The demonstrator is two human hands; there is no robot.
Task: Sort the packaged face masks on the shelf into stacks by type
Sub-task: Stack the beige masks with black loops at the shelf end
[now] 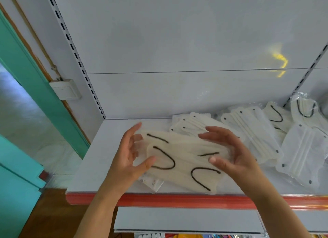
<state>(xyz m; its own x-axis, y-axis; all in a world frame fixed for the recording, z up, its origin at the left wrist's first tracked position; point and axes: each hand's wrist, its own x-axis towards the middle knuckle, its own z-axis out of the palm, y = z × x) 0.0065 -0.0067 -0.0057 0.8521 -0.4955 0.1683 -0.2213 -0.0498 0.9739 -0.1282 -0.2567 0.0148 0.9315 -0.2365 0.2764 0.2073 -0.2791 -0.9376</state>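
A stack of cream masks with black ear loops (179, 159), in clear wrappers, lies near the front of the white shelf (99, 159). My left hand (129, 156) is at its left end with straight spread fingers, thumb touching the top packet. My right hand (229, 149) is at its right end, fingers relaxed over the edge and thumb on the top packet. Behind lie cream masks with small dark dots (193, 124), another such pile (252, 129), and more black-loop masks (276, 115) at the back right.
A single wrapped dotted mask (301, 154) lies at the right. The shelf has a red front strip (177, 200) and a white back panel. A lower shelf (186, 220) sits below. A teal door frame (35, 81) stands to the left.
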